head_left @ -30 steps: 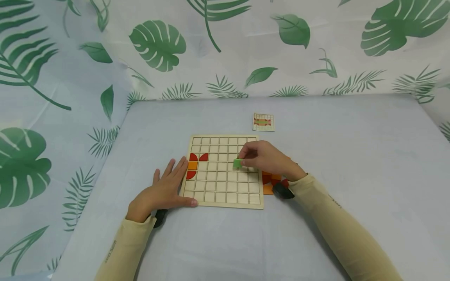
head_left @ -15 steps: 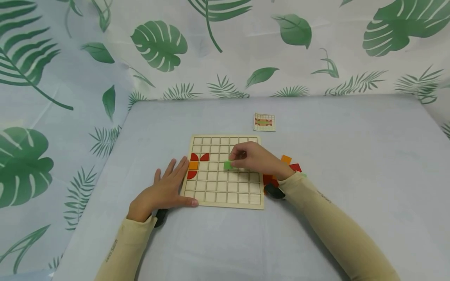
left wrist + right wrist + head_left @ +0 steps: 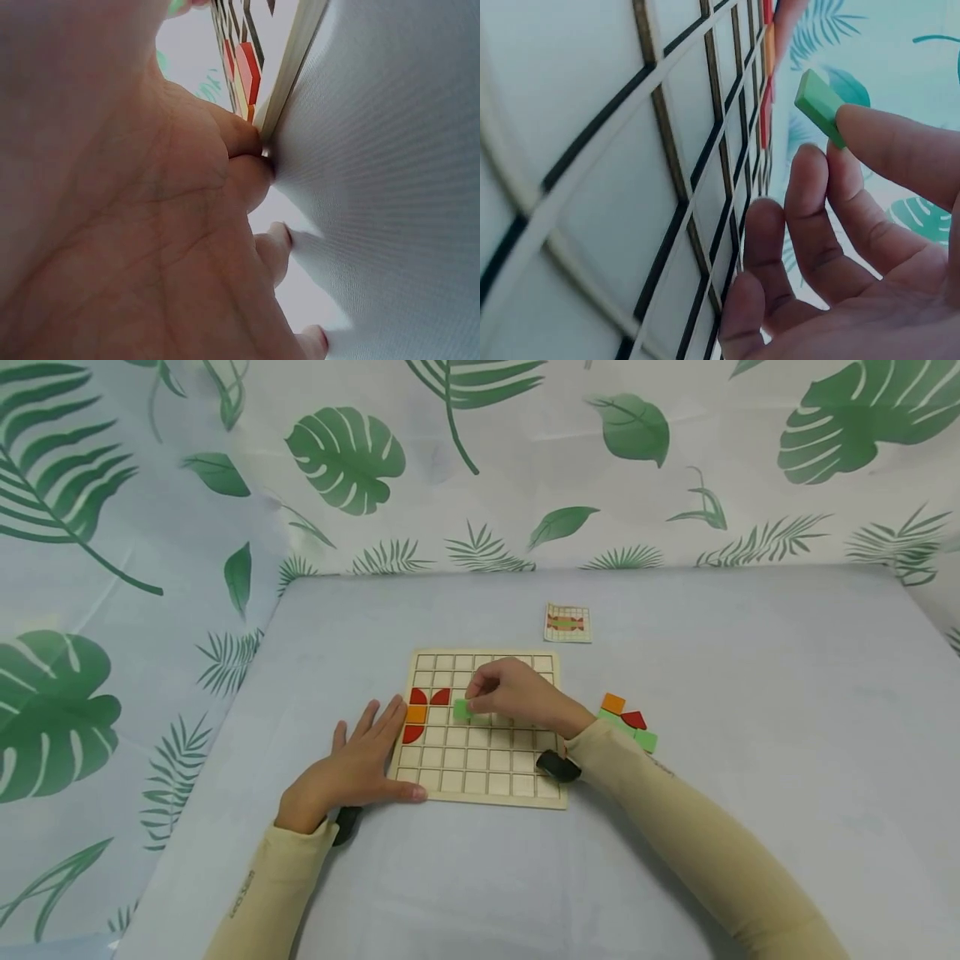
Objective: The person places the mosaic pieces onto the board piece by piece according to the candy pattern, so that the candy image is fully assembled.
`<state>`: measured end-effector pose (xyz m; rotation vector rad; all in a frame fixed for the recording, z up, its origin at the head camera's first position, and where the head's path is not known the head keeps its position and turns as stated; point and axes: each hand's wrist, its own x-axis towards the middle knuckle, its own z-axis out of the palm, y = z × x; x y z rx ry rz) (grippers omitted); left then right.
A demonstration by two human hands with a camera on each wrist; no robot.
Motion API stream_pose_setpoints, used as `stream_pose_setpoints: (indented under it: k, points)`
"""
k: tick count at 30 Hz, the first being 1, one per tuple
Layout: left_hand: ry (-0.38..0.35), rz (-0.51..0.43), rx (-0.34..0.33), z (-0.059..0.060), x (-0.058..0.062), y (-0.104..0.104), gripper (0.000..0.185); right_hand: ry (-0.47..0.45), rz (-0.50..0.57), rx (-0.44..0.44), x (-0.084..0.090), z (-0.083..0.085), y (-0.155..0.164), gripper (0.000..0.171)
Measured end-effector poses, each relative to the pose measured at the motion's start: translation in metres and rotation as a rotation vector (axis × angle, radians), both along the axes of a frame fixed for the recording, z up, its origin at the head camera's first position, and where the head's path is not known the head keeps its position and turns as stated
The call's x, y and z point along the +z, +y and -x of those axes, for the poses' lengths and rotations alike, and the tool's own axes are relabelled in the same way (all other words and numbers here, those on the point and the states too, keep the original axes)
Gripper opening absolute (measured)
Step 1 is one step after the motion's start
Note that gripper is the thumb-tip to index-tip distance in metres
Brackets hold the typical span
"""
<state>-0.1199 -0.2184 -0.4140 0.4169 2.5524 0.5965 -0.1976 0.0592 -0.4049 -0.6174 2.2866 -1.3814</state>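
Observation:
A wooden grid board [image 3: 480, 802] lies on the table. My right hand [image 3: 513, 692] pinches a green square tile [image 3: 461, 709] between thumb and fingertips, over the middle columns. In the right wrist view, the green tile [image 3: 821, 109] is held above the board's surface. Along the board's left side sit red quarter-round tiles [image 3: 440, 697] and an orange square tile [image 3: 416, 714]. My left hand [image 3: 351, 767] lies with spread fingers at the left edge, its thumb at the near corner. The left wrist view shows its fingers [image 3: 244, 135] against the board's edge.
To the right of the board is a loose group of orange, red and green tiles [image 3: 645, 741], partly covered by the right forearm. A small pattern card [image 3: 567, 623] lies behind the board. A leaf-print cloth [image 3: 480, 460] hangs at the back and left.
My right hand has carried the green tile leftward across the board, uncovering more of the loose tiles at the right. The left hand stays at the board's edge.

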Motion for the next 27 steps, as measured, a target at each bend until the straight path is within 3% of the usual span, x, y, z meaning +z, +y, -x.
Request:
stream_pose_setpoints:
  k: [7,20,27]
  points:
    - [0.009,0.022,-0.002,0.001,-0.002,0.000,0.130,0.008,-0.009,-0.028,-0.002,0.003,-0.010,0.004]
    - [0.016,0.015,-0.009,0.001,-0.002,-0.001,0.130,0.035,0.000,0.014,-0.011,0.006,-0.032,0.003]
    - [0.014,0.024,-0.001,0.000,0.000,0.000,0.131,0.083,-0.047,0.013,-0.011,0.005,-0.038,0.004]
